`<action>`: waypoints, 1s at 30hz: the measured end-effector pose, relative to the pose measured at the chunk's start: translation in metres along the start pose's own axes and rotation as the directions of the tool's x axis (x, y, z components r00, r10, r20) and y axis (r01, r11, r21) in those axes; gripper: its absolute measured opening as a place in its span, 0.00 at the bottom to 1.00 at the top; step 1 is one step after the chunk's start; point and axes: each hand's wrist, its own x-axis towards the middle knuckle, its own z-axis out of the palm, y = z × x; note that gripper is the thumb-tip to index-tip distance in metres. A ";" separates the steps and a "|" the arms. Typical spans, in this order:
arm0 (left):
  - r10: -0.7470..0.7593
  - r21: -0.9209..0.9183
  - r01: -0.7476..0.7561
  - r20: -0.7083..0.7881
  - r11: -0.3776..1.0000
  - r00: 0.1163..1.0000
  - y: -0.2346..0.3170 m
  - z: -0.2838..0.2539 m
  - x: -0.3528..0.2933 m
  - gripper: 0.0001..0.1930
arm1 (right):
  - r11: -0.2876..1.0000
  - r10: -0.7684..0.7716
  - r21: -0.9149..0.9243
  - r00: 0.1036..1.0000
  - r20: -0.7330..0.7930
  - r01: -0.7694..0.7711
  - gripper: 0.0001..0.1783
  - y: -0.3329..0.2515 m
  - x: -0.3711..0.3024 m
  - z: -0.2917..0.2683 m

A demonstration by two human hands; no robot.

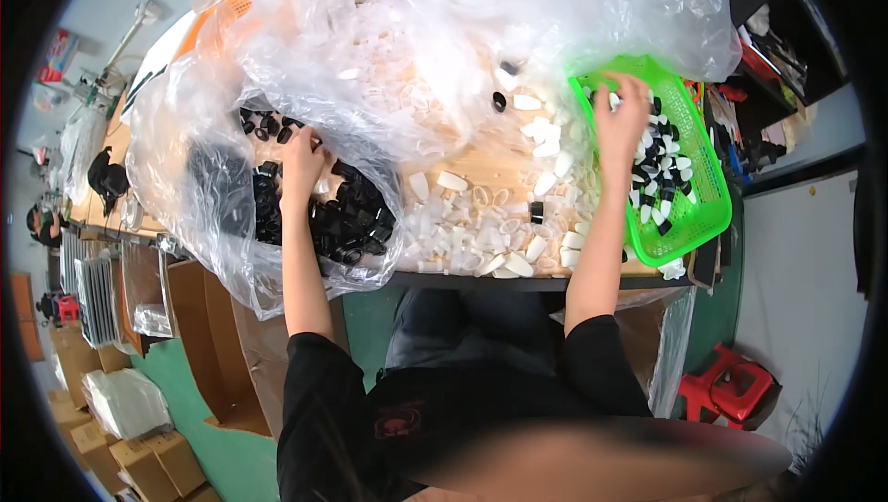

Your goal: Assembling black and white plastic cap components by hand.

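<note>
On the left, my left hand (pixel 301 164) reaches into a clear plastic bag (pixel 199 178) of small black ring-like caps (pixel 356 215). Its fingers are closed at the tips on a black cap (pixel 315 143), partly hidden by the hand. My right hand (pixel 624 118) is over the far left part of a green plastic basket (pixel 708 192), slightly blurred, thumb and fingers apart. In the basket lie many small white pieces joined with black caps (pixel 661 164). Loose white oval pieces (pixel 546 183) and translucent rings (pixel 490 197) are spread on the table between my hands.
A large clear plastic sheet (pixel 444 2) covers the far side of the table, with more translucent parts (pixel 379 49) heaped under it. Cardboard boxes (pixel 153 460) stand on the floor at left. A red stool (pixel 731 386) is at lower right. Shelves (pixel 795 58) hold clutter at right.
</note>
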 end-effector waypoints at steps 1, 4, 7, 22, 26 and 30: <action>-0.040 -0.022 0.040 0.040 0.999 0.998 0.003 -0.003 -0.003 0.09 | 0.996 -0.025 0.086 0.998 0.063 0.019 0.09 -0.004 -0.004 0.008; -0.021 0.031 0.020 0.029 0.999 0.999 0.019 -0.018 -0.013 0.08 | 0.964 -0.069 0.265 0.930 0.360 -0.031 0.08 -0.025 -0.018 0.028; 0.026 -0.079 -0.043 -0.200 0.996 0.979 0.065 -0.044 -0.014 0.10 | 0.970 -0.215 0.175 0.936 0.279 0.170 0.09 -0.017 -0.040 0.066; 0.209 -0.992 0.107 0.118 0.061 0.971 0.194 0.042 -0.002 0.16 | 0.433 0.141 0.834 0.939 0.312 -0.342 0.07 -0.107 -0.037 0.022; 0.181 -0.984 0.102 0.128 0.145 0.975 0.194 0.040 -0.007 0.16 | 0.703 -0.035 0.705 0.985 0.166 -0.094 0.07 -0.119 -0.042 0.018; 0.201 -0.985 0.037 0.070 0.167 0.977 0.196 0.040 -0.009 0.16 | 0.760 -0.143 0.647 0.988 0.066 0.066 0.08 -0.123 -0.044 0.021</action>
